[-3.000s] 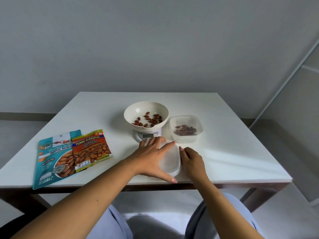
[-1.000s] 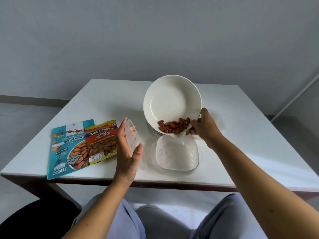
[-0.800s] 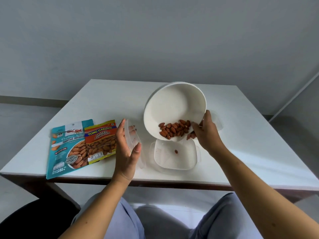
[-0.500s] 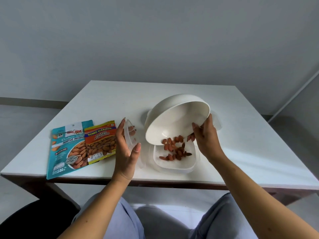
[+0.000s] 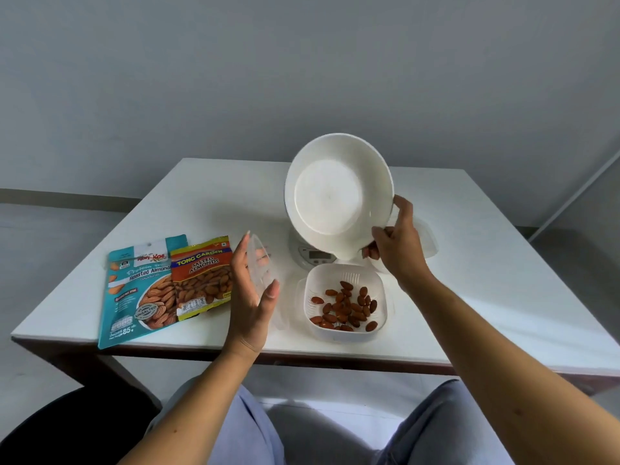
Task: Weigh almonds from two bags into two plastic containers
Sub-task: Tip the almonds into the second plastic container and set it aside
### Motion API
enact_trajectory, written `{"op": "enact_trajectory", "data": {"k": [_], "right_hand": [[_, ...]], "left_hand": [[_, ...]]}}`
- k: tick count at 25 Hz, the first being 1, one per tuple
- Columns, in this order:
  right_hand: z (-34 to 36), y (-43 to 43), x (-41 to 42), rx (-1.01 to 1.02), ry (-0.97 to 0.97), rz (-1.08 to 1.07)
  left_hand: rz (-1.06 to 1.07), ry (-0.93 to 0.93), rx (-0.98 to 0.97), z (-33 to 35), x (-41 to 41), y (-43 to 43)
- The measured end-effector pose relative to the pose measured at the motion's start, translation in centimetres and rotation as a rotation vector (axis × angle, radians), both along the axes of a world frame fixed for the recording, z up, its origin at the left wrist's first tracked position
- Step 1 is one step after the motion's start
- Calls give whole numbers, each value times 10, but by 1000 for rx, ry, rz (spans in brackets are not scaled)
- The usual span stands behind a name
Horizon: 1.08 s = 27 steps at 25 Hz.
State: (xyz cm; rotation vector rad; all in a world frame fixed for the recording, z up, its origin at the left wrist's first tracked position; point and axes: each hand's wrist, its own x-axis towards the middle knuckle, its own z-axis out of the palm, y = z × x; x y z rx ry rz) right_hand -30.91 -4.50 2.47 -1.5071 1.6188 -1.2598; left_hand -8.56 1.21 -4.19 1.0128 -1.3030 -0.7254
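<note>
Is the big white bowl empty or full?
Empty. The bowl, tipped up in the right hand, shows only its bare white inside; the almonds lie in the container.

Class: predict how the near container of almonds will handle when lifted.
The container probably feels light: thin plastic, few almonds. The loose almonds would likely slide if it tilts. Its broad, low shape suggests it resists tipping.

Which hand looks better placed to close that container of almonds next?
Probably left. The left hand holds the clear lid right beside the container; the right hand grips the tilted, empty bowl.
</note>
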Motion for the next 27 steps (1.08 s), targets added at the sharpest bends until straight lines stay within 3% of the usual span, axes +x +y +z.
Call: {"op": "enact_trajectory", "data": {"k": [3,5,20,23,27], "right_hand": [[7,-24,9,174,-92,-43],[4,-35,15,235,-55,-75],[7,-41,29,307,110,-131],[7,-21,20,214,104,-121],[-9,18,-4,-27,194,-178]], "left_hand": [[18,-10,1,2,-1,2],[25,-2,-3,2,-1,3],[-90,-37,16,3,-1,4],[-165,-196,51,5,0,3],[-286,-662,-1,26,-5,1]]}}
